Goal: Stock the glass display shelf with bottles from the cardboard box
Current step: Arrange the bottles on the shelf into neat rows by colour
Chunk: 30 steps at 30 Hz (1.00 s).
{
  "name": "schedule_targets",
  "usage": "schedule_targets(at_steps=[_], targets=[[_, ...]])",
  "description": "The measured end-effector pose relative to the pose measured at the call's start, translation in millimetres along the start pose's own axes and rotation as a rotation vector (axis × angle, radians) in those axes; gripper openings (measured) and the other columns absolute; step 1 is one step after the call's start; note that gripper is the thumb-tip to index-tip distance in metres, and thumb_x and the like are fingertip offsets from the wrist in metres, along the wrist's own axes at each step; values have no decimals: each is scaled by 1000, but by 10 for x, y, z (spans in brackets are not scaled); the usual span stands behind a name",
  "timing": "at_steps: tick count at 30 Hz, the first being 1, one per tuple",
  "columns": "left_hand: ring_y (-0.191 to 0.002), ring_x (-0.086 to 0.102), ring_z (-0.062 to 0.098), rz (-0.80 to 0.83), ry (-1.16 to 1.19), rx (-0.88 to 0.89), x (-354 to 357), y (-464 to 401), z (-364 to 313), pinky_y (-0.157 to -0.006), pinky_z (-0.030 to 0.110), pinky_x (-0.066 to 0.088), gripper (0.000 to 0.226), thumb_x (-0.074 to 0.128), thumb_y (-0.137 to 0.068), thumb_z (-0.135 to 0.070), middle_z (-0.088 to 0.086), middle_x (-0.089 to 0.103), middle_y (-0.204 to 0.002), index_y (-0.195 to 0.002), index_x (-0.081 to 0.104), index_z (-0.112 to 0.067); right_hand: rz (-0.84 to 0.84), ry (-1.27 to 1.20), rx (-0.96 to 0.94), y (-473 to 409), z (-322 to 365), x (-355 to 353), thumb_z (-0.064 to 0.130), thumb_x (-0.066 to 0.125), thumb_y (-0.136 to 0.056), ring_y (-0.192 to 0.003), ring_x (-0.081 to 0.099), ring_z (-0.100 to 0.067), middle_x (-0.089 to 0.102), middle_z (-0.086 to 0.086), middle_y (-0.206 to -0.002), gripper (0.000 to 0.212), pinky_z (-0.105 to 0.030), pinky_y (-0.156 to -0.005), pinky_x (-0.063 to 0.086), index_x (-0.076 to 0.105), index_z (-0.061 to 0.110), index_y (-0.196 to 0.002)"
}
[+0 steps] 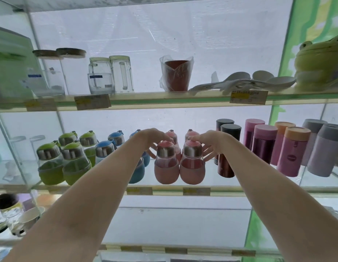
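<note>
Two pink bottles stand side by side at the front of the middle glass shelf [168, 189], with two more pink ones behind them. My left hand [152, 138] curls over the cap and steel collar of the left front pink bottle [166, 167]. From the right, my right hand [211, 143] wraps around the neck of the right front pink bottle [192, 167], thumb on its cap and fingers spread behind it. Both bottles rest upright on the glass. The cardboard box is out of view.
Left of the pink bottles stand blue bottles [104, 150] and green bottles [50, 167]. To the right are dark flasks [227, 148] and pink, orange-lidded and grey tumblers [293, 152]. The upper shelf holds glass mugs [111, 74], a wrapped red cup [176, 75], white spoons and a frog figure [319, 61].
</note>
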<state>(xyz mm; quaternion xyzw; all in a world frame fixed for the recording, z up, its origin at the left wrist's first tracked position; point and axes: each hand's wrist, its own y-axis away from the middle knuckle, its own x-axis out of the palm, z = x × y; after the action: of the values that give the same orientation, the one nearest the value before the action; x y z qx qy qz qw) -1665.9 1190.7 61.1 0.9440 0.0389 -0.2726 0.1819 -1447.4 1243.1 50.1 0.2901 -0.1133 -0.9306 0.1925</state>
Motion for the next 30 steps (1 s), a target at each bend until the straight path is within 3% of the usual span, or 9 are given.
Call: schedule_targets(at_steps=[4, 7, 10, 13, 17, 22, 24, 27, 30], targets=[[-119, 56, 29, 9, 7, 73, 63, 110, 97, -99, 57, 50, 41, 76, -84, -19, 10, 61, -125, -122, 63, -10, 93, 31, -111, 89, -53, 4, 36, 81, -82, -111, 61, -36, 60, -14, -125, 53, -51, -93, 57, 59, 9, -123], [-118, 57, 29, 21, -63, 119, 119, 159, 136, -99, 48, 51, 49, 78, -81, -11, 12, 61, -124, -126, 60, -12, 107, 147, -142, 154, -75, 45, 15, 85, -79, -116, 60, -35, 59, -13, -130, 58, -50, -95, 56, 57, 7, -129], [-115, 61, 33, -49, -148, 158, 188, 151, 134, -82, 37, 55, 52, 80, -78, -10, 19, 62, -122, -125, 59, -10, 53, 206, -172, 162, -112, 86, 2, 82, -78, -117, 60, -32, 59, -17, -130, 62, -49, -94, 56, 53, 8, -133], [-108, 64, 31, -112, -207, 189, 240, 136, 134, -77, 37, 58, 55, 82, -76, -13, 18, 64, -116, -125, 57, -9, 25, 235, -185, 172, -157, 136, 9, 82, -80, -111, 61, -26, 60, -13, -125, 69, -47, -94, 57, 45, 15, -138], [-97, 70, 32, -212, -263, 217, 306, 68, 113, -77, 45, 62, 55, 88, -70, -20, 18, 68, -107, -115, 62, -2, -85, 308, -178, 194, -168, 223, 21, 81, -81, -107, 62, -27, 59, -11, -118, 69, -43, -85, 61, 42, 13, -138], [-84, 71, 29, -238, -300, 225, 332, 1, 89, -60, 37, 62, 50, 90, -67, -23, 14, 68, -94, -105, 65, -3, -170, 433, -114, 226, -75, 323, 24, 77, -85, -101, 68, -33, 57, -18, -122, 76, -43, -84, 61, 33, 3, -143], [-83, 69, 26, -228, -292, 248, 310, -1, 130, -60, 36, 62, 48, 89, -68, -24, 11, 67, -93, -105, 62, -9, -177, 420, -93, 229, -62, 340, 28, 77, -85, -103, 67, -34, 56, -18, -126, 85, -44, -85, 61, 26, 5, -148], [-99, 64, 29, -153, -303, 234, 307, 25, 187, -69, 41, 63, 73, 91, -67, -26, 8, 63, -107, -128, 51, -21, -197, 401, -88, 252, -99, 367, 34, 78, -84, -104, 65, -32, 54, -14, -131, 90, -44, -84, 61, 22, 10, -151], [-102, 64, 31, -148, -348, 193, 357, 23, 199, -71, 39, 62, 96, 92, -65, -32, 12, 60, -118, -143, 39, -15, -242, 416, -87, 251, -133, 391, 37, 78, -83, -102, 67, -31, 57, -13, -127, 88, -45, -84, 61, 26, 10, -148]])
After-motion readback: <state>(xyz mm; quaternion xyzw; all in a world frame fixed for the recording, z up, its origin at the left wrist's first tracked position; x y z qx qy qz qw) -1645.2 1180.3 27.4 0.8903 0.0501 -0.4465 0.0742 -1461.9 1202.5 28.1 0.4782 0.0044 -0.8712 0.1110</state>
